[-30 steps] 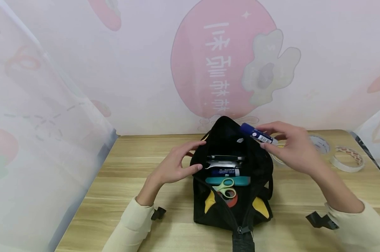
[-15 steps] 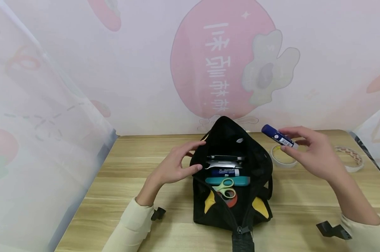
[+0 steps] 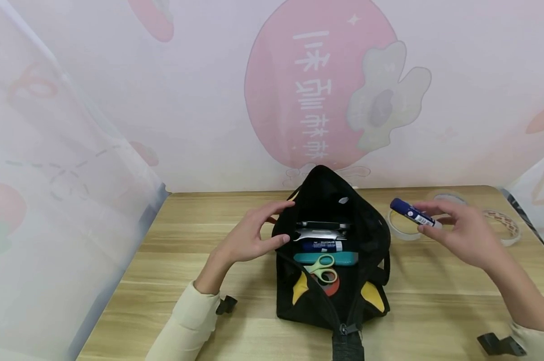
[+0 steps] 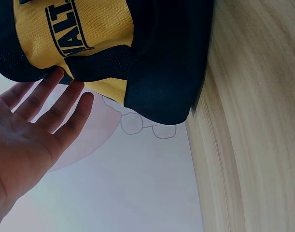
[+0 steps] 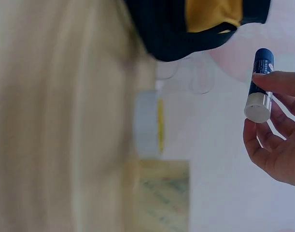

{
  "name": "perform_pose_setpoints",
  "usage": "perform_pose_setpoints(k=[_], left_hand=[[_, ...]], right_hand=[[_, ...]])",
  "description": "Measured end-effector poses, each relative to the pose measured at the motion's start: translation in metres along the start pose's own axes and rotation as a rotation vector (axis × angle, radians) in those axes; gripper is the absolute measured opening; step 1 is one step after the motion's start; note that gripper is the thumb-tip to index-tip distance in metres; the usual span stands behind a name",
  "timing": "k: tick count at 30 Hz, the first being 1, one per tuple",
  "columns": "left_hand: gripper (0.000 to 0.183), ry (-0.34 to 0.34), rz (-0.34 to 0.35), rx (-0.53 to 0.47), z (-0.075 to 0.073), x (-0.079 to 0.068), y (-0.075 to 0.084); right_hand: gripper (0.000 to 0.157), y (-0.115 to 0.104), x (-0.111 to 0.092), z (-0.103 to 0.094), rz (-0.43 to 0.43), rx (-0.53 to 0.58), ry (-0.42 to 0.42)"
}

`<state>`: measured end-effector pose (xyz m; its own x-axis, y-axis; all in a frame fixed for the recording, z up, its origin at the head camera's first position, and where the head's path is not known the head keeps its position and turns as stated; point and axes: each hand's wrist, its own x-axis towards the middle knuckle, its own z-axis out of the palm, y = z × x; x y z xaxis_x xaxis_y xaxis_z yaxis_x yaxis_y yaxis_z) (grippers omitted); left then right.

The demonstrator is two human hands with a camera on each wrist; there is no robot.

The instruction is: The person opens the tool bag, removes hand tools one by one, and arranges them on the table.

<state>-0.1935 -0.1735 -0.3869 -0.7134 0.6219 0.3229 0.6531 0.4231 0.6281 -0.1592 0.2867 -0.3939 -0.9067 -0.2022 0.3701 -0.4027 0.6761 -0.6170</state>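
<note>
A black tool bag point(image 3: 377, 240) with yellow panels stands unzipped on the table. My left hand point(image 3: 253, 233) touches its left rim, and the left wrist view shows those fingers point(image 4: 70, 104) loosely extended against the side. To the right of the bag, my right hand point(image 3: 463, 233) holds a blue glue stick point(image 3: 409, 210) between thumb and fingers, its pale end towards the palm. Inside the bag lie another blue glue stick point(image 3: 319, 246), a teal tool point(image 3: 347, 258), green-handled scissors point(image 3: 318, 267), a red ring-shaped item point(image 3: 333, 289) and a silver metal tool point(image 3: 321, 234).
A tape roll point(image 3: 404, 236) lies just right of the bag, below the held stick. Another roll point(image 3: 510, 241) sits farther right, and a third point(image 3: 449, 197) is partly behind my right hand. A printed cloth point(image 3: 199, 125) hangs behind the wooden table point(image 3: 163, 281).
My right hand has carried the glue stick from over the bag's right side out to the right and lower, above the tape roll. The left hand and bag stayed in place.
</note>
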Motion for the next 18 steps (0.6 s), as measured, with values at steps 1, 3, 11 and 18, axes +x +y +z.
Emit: perform_pose_setpoints(k=[1, 3, 11, 18], left_hand=[[0.068, 0.0, -0.001, 0.002, 0.0, 0.0, 0.0], [0.067, 0.002, 0.001, 0.002, 0.0, 0.0, 0.0], [0.067, 0.002, 0.002, 0.005, 0.0, -0.001, 0.0], [0.067, 0.002, 0.0, 0.003, 0.0, -0.001, 0.0]], right_hand=[[0.041, 0.003, -0.002, 0.001, -0.001, -0.008, -0.008], [0.041, 0.009, -0.004, 0.004, -0.008, -0.021, -0.023], [0.041, 0.031, -0.011, 0.01, -0.041, -0.055, -0.076], [0.046, 0.049, -0.014, 0.013, -0.111, -0.092, -0.121]])
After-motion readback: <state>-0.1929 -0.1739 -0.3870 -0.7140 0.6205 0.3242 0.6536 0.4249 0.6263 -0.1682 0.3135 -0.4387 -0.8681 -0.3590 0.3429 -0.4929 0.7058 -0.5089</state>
